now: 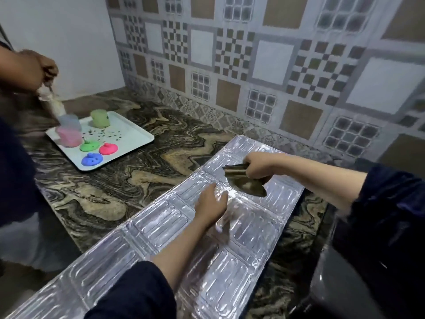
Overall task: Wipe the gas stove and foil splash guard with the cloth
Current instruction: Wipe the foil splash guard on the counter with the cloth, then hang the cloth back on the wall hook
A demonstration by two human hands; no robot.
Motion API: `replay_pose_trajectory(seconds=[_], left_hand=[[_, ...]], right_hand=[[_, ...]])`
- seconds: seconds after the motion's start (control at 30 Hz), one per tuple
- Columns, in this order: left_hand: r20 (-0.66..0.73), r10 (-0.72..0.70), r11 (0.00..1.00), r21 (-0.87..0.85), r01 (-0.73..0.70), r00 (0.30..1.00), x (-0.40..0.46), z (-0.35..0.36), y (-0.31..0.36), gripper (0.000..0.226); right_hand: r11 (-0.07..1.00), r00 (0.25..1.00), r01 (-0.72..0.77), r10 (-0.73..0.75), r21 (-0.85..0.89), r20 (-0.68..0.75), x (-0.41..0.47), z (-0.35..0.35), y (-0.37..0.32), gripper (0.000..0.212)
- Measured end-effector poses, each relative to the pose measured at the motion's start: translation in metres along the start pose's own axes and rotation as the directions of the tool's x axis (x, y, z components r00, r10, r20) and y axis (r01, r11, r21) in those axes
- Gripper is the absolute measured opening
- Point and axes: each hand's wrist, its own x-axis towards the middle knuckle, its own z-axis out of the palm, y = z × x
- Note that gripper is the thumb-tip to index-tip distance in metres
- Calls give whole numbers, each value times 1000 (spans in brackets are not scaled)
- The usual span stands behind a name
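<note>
**Foil guard lying flat, one hand pressing it, the other holding the cloth**

Nearest the camera, the foil splash guard (pixel 174 238) lies flat across the marbled countertop (pixel 128 180), running from the bottom left corner up toward the tiled wall (pixel 253 54); its lower end is cut off by the frame edge. Dark sleeves cover both forearms part way. At the bottom right a dark, glossy surface (pixel 349 284) is only partly in view and blurred, and whether it is the gas stove cannot be told.

The left hand (pixel 210 202) rests palm down on the middle of the foil, fingers fairly straight and spread; motion blur smears the fingertips. Beyond it, the right hand (pixel 257 168) grips a folded, dull brownish cloth (pixel 245 183) bunched in its curled fingers. The cloth hangs just over the far part of the foil; whether its lower corner touches the sheet cannot be told.

Farther left on the counter sits a white tray (pixel 128 132) carrying coloured cups and three small bright lids in green, pink and blue, with dark specks scattered on it. Above the tray, another person's hand (pixel 39 70) holds a pale object too blurred to identify.
</note>
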Motion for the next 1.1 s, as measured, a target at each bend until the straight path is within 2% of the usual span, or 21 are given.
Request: replay_pose_trajectory(seconds=[0.07, 0.1, 0.2, 0.27, 0.43, 0.57, 0.63, 0.7, 0.8, 0.87, 0.93, 0.97, 1.03, 1.1], left_hand=[[-50, 24, 981, -193, -33, 998, -8, -16, 16, 33], [-43, 30, 954, -295, -41, 999, -15, -26, 27, 31], [126, -4, 860, -505, 67, 992, -35, -58, 62, 36], [212, 4, 831, -545, 115, 977, -47, -76, 77, 47], [220, 58, 770, -631, 97, 974, -78, -113, 93, 55], [205, 189, 770, -638, -16, 960, -102, -132, 96, 40], [200, 257, 783, -616, -83, 945, -109, -136, 96, 50], [193, 289, 794, -595, -122, 938, -116, -138, 98, 47], [171, 264, 761, -642, -96, 949, -125, -139, 106, 25], [144, 233, 727, -683, -74, 962, -129, -139, 112, 23], [122, 215, 709, -702, -69, 969, -135, -134, 123, 33], [111, 204, 722, -688, -73, 973, -136, -132, 130, 50], [96, 195, 743, -664, -83, 976, -143, -124, 149, 80], [83, 250, 753, -643, -140, 965, -151, -115, 174, 84]], right_hand=[[991, 1000, -5, 9, 131, -23, -8, -3, 0, 29], [980, 1000, -6, 10, 197, -20, -13, -5, -2, 31], [941, 1000, 14, -8, 337, -18, -35, -13, -13, 30], [909, 999, 49, -47, 413, -14, -50, -17, -23, 21], [833, 993, 114, -92, 541, -67, -85, -21, -37, 20], [725, 989, 127, -149, 676, -26, -111, -20, -41, 12], [688, 985, 140, -168, 712, -31, -122, -18, -43, 12], [642, 987, 155, -132, 750, -91, -135, -16, -43, 13], [566, 981, 167, -12, 807, -195, -155, -16, -36, 13], [467, 965, 177, 91, 867, -247, -170, -17, -25, 15], [355, 937, 224, 178, 908, -301, -187, -19, -8, 21], [323, 923, 253, 202, 912, -327, -194, -21, 1, 26], [305, 898, 289, 241, 907, -367, -209, -24, 20, 29], [304, 887, 291, 271, 907, -375, -225, -27, 40, 26]])
